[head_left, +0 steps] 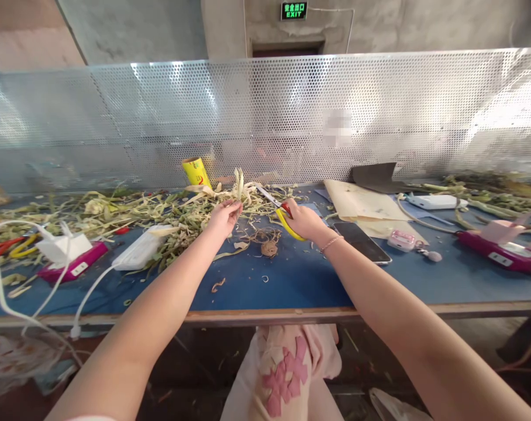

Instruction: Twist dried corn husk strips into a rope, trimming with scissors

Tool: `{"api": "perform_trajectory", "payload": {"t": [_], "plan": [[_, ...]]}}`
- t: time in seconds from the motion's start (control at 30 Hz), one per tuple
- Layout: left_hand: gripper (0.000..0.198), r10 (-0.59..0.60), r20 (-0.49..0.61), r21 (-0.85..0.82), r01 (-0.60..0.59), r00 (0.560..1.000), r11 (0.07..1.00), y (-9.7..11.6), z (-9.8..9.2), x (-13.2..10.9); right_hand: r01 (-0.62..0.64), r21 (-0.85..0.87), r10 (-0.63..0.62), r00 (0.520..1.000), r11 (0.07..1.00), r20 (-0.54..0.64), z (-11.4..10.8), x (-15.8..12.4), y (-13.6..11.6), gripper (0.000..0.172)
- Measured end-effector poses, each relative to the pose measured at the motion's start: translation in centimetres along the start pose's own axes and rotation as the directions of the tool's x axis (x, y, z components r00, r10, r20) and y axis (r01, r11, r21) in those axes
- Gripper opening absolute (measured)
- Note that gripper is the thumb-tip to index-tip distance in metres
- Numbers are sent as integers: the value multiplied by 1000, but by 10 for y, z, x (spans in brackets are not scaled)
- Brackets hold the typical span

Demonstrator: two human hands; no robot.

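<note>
My left hand (227,214) pinches a pale, dried, leafy plant piece (239,184) that stands up above the fingertips. My right hand (306,218) grips scissors (269,197) with red and yellow handles, their blades pointing up and left toward that piece. Whether the blades touch it I cannot make out. Below and between the hands, a round brown ball (269,249) lies on the blue tabletop (243,286) among thin, tangled brown strands. A heap of dried greenish stems and leaves (182,216) spreads behind and left of my left hand.
A yellow tube (196,172) stands behind the heap. On the left are a white power bank (142,248), a magenta power strip (72,263) and cables. A black phone (362,242), brown paper (362,202), a pink case (401,240) and another power strip (502,251) lie right. Perforated metal panels (292,117) rise behind.
</note>
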State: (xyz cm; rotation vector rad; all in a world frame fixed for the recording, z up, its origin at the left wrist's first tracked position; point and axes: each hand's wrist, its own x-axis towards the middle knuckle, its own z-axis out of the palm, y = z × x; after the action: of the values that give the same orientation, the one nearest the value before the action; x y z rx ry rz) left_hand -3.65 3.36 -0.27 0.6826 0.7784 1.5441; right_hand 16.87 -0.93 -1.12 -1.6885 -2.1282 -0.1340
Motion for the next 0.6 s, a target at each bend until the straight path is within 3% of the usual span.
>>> {"api": "perform_trajectory", "payload": {"t": [0.17,0.3,0.37,0.43,0.5,0.6], "plan": [[19,-23,40,18,23,999,1000,0,2,-4,-66,10,65,996,998,56,3,1,5,36],[19,-28,55,41,26,998,999,0,2,-4,141,69,-152,971,988,186,6,2,4,21],[19,-26,44,62,24,999,998,0,2,-3,193,141,-213,967,971,142,8,6,7,20],[20,-22,35,88,19,999,996,0,2,-3,137,158,-141,990,978,16,9,10,15,26],[20,-21,33,108,17,999,994,-1,2,-3,-8,111,17,996,994,-82,11,14,29,35],[20,-27,36,123,22,999,992,-2,3,-5,-274,48,276,960,961,-46,14,17,54,42]]}}
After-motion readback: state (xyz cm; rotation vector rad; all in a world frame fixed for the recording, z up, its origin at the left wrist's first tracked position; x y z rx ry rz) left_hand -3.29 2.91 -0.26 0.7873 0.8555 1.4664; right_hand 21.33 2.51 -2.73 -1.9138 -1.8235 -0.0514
